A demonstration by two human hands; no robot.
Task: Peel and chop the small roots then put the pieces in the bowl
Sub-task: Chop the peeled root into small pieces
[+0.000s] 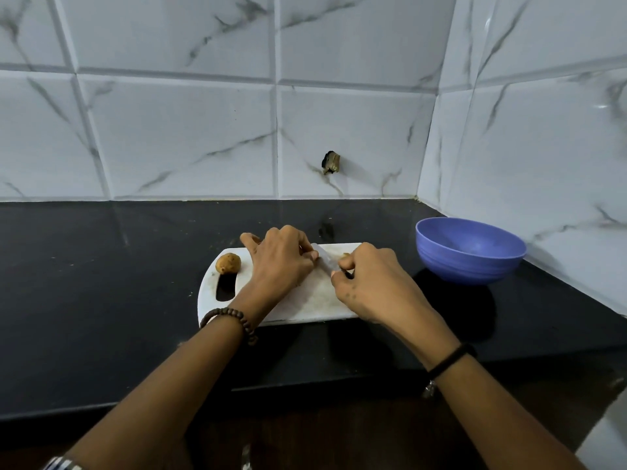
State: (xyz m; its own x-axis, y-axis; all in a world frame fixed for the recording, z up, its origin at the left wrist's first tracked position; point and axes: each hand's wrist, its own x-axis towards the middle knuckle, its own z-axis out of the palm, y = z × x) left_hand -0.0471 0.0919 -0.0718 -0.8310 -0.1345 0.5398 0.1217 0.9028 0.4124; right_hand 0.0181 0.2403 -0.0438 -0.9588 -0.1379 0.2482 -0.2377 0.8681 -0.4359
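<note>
I see a glossy black countertop (101,283) running back to a wall of white tiles (169,130) veined in grey. A second tiled wall (543,147) meets it at the right, making a corner. A small dark stub (330,162) sticks out of the back wall, and its faint reflection (326,228) lies on the counter beneath it.

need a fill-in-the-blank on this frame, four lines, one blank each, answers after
1. The whole brown root lies at the ___ end of the cutting board.
2. The bowl stands on the counter to the board's ___.
3. The beaded bracelet is on the ___ wrist.
4. The right hand grips a ___ over the board.

Missing words: left; right; left; knife.
</note>
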